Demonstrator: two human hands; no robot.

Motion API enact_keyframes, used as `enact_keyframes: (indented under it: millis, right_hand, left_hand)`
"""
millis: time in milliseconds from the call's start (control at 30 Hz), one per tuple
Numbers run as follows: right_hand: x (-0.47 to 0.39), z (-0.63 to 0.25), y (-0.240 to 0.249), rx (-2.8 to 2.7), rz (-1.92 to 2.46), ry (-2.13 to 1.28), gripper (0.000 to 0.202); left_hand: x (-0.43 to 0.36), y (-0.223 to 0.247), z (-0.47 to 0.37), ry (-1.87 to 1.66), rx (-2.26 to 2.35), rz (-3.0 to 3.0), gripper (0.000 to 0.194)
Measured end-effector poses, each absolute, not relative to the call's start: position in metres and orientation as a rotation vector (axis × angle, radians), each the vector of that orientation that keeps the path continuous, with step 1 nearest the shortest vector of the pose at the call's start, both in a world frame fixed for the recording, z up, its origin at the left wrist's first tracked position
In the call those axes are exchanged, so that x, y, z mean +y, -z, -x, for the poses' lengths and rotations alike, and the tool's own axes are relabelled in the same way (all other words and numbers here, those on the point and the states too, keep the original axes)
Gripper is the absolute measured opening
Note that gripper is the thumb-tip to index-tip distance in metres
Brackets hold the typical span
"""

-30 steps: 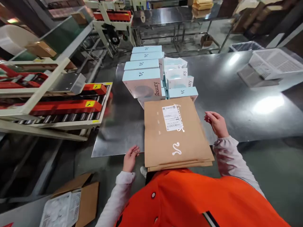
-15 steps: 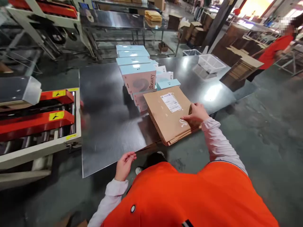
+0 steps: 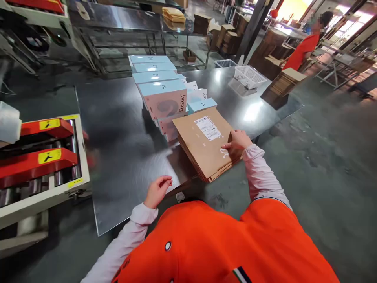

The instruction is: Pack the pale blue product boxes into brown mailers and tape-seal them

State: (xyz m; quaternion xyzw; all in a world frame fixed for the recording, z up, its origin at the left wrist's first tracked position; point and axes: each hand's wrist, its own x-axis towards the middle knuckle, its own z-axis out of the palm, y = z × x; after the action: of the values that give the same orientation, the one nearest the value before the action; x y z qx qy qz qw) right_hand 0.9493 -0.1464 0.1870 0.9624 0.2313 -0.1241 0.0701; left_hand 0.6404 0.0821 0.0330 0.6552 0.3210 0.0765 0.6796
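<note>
A stack of flat brown cardboard mailers (image 3: 203, 153) lies at the near edge of the metal table (image 3: 118, 157). Its top mailer bears a white shipping label (image 3: 209, 127). At the stack's right edge is my right hand (image 3: 239, 141), its thumb over the top mailer and its fingers bent along the side. My left hand (image 3: 159, 191) hovers by the table's near edge, left of the stack, fingers pressed together and nothing visible in them. Behind the mailers stand several pink and blue boxes (image 3: 166, 100), and a smaller blue-topped box (image 3: 202, 105) touches the stack's far side.
A roller conveyor (image 3: 50, 157) with red guards meets the table's left side. Toward the far right are a white plastic basket (image 3: 249, 76) and a pile of folded cardboard (image 3: 287, 82). Beyond it a person in red (image 3: 302, 51) stands. Another metal table (image 3: 118, 19) runs behind.
My view has swung slightly, so the table and boxes shift left. My left hand has risen a little and moved closer to the stack. My right hand stays on the mailers.
</note>
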Motion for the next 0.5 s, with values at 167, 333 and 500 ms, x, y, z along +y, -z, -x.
enact_keyframes:
  millis: [167,333,500]
  right_hand:
    - [-0.15,-0.945,-0.182,0.737,-2.939,0.322,0.084]
    - [-0.156,-0.942,-0.178,0.747,-2.996,0.255,0.079]
    - [-0.167,-0.943,-0.167,0.8,-3.109,0.162,0.085]
  left_hand:
    - [0.096,-0.067,-0.677,-0.139,0.574,-1.507,0.042]
    - [0.089,-0.081,-0.713,-0.053,0.385,-1.529,0.057]
    - [0.085,-0.081,-0.736,0.055,0.303,-1.553,0.067]
